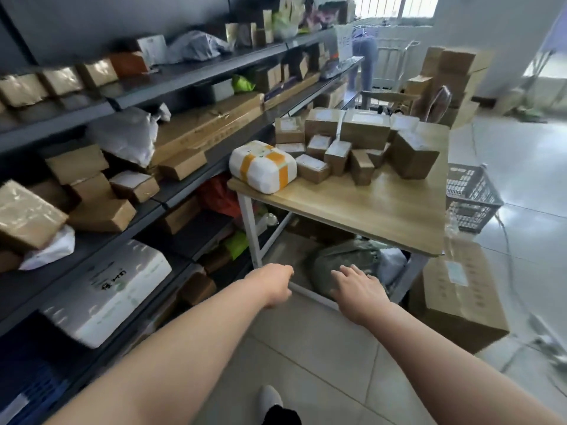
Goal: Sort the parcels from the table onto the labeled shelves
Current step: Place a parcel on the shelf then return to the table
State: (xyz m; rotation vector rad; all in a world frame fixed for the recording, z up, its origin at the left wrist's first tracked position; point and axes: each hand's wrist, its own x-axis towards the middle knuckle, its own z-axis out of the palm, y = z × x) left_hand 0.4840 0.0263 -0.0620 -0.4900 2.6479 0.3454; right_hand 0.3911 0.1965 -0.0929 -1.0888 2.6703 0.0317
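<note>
A wooden table [352, 207] stands ahead of me with several brown cardboard parcels [362, 133] piled at its far side. A white parcel with orange tape [262, 167] lies at the table's left corner. Dark metal shelves [196, 78] run along the left, holding boxes and grey mail bags. My left hand [273, 285] hangs in front of the table's near edge, below the tabletop, fingers curled under and holding nothing. My right hand [357, 289] is beside it, fingers loosely extended and empty. Neither hand touches a parcel.
A large white box [107, 289] sits on a low shelf at left. Under the table lies a dark green bag [340, 262]. A big cardboard box [460, 289] stands on the floor at right, a grey plastic basket [469, 194] behind it. A person bends over at the far end.
</note>
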